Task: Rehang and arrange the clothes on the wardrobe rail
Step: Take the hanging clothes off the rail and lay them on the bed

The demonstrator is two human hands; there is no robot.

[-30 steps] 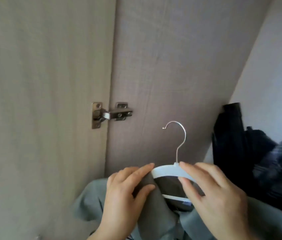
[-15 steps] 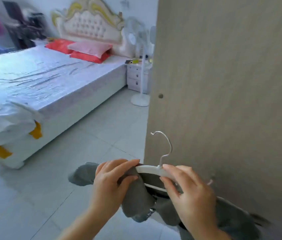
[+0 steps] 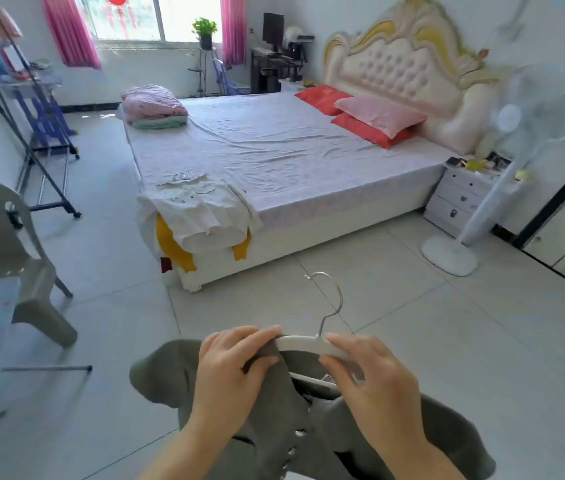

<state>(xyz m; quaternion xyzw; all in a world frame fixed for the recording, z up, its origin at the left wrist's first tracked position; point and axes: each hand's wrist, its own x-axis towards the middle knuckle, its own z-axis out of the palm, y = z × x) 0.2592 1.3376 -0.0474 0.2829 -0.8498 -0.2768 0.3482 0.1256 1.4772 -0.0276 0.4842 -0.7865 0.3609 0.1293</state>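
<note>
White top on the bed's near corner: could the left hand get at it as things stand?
Probably not. The left hand pinches the grey garment at the hanger, and open floor lies between it and the white top, though nothing blocks the way.

- Of the person, only two hands and two forearms were in view; the rest of the body was outside the picture.
- The left hand [image 3: 229, 375] was bare, with slim fingers, and the nails that showed looked short and plain.
- The right hand [image 3: 374, 386] was bare as well; its nails were too blurred to judge.
- The left forearm [image 3: 184, 455] and the right forearm [image 3: 423, 459] were uncovered from the wrist down to the lower edge of the picture.
</note>
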